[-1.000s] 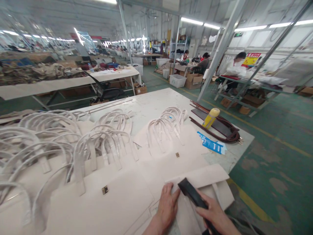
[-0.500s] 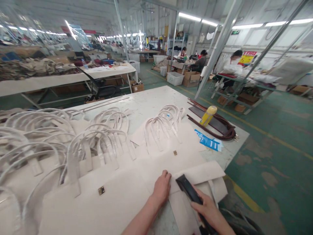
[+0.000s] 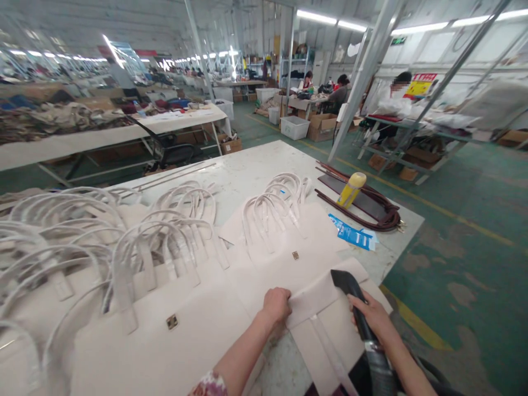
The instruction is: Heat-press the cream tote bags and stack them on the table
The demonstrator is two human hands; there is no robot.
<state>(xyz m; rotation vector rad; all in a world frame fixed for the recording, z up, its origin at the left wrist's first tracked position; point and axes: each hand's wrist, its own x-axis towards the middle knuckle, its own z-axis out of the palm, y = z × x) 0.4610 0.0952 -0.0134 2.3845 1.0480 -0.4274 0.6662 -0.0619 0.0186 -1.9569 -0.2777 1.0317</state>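
My right hand (image 3: 373, 316) grips a black vacuum-style nozzle (image 3: 358, 308), with a ribbed hose running down from it. Its flat mouth lies against the right part of a folded cream band (image 3: 315, 297) on a bag panel (image 3: 325, 344). At the band's left end, my left hand (image 3: 277, 305) has its fingers curled on the panel's edge; the fingertips are partly hidden. Left of my forearm lies a cream bag piece (image 3: 152, 335) with a small metal clasp (image 3: 172, 322). Another cream piece (image 3: 268, 269) with a clasp (image 3: 295, 255) lies beyond my left hand.
Cream bag pieces with looped handles (image 3: 165, 231) cover the table's left side. Brown straps (image 3: 383, 220), a yellow bottle (image 3: 352, 190) and a blue wrapper (image 3: 355, 236) lie at the right. A metal post (image 3: 363, 82) stands behind; several people sit at distant tables.
My right hand has moved the nozzle rightward along the band. The panel has shifted and more of its lower part shows. My left hand has moved slightly right.
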